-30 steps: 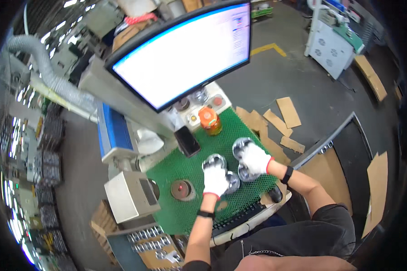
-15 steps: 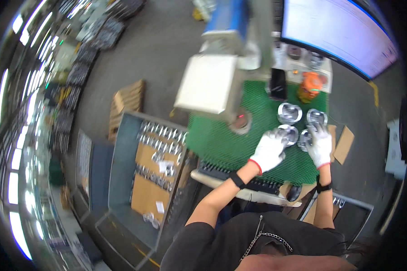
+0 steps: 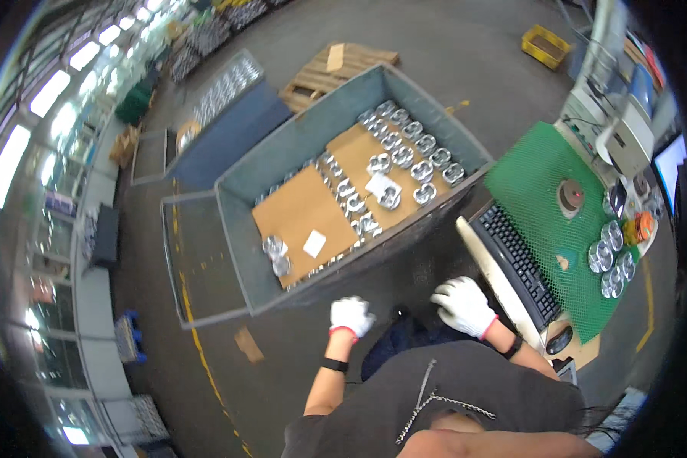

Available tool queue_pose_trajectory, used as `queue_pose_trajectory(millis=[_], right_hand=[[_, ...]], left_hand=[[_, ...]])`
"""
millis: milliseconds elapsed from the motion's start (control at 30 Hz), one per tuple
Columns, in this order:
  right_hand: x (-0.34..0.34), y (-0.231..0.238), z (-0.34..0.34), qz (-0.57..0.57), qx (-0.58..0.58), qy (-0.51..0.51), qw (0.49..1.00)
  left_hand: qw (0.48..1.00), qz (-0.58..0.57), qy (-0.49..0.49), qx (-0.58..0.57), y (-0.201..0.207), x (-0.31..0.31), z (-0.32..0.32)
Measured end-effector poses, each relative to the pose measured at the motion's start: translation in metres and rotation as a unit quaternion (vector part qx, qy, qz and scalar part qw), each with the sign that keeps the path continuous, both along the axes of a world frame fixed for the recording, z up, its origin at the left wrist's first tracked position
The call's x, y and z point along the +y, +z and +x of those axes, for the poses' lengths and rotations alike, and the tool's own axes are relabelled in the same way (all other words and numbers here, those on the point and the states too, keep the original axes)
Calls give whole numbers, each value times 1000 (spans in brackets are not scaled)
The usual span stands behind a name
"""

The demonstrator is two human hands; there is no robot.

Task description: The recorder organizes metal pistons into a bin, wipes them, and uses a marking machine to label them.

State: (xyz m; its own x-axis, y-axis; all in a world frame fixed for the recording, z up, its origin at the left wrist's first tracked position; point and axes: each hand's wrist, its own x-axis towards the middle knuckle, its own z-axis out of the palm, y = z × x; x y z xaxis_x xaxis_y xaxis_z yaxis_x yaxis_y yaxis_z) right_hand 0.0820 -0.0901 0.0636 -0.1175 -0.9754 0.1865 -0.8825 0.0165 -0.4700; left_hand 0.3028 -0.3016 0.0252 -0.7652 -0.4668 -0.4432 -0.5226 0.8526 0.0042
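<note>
A worker's gloved left hand (image 3: 351, 315) and right hand (image 3: 462, 303), fingers loosely apart, apparently empty, hover near; four metal parts (image 3: 601, 256) stand grouped on the green mat (image 3: 528, 169) at right, rows of others (image 3: 402, 157) in the grey bin (image 3: 305, 135) beyond.

A dark grey concrete floor (image 3: 466, 57) spread across the top of the frame, and a yellow painted line (image 3: 208, 370) ran down it at lower left. A wooden pallet (image 3: 356, 62) lay at upper centre; a yellow plastic crate (image 3: 540, 60) sat at upper right. Bright white panels (image 3: 11, 168), windows or lamps, glared along the left edge, above dim, pale-framed panes (image 3: 59, 347). A pale-edged workbench (image 3: 490, 273) stood at right.
</note>
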Motion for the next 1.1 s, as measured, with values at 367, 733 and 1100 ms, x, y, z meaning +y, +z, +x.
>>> queue_pose_trajectory(millis=[367,733,1100], right_hand=[[-162,12,86,37,95,216,971],[-260,-5,73,60,110,307,943],[-439,-77,20,177,78,320,927]], left_hand=[[965,7,263,13,-31,-62,181],[938,36,287,190,-58,-115,152],[863,-123,484,75,-165,-233,140]])
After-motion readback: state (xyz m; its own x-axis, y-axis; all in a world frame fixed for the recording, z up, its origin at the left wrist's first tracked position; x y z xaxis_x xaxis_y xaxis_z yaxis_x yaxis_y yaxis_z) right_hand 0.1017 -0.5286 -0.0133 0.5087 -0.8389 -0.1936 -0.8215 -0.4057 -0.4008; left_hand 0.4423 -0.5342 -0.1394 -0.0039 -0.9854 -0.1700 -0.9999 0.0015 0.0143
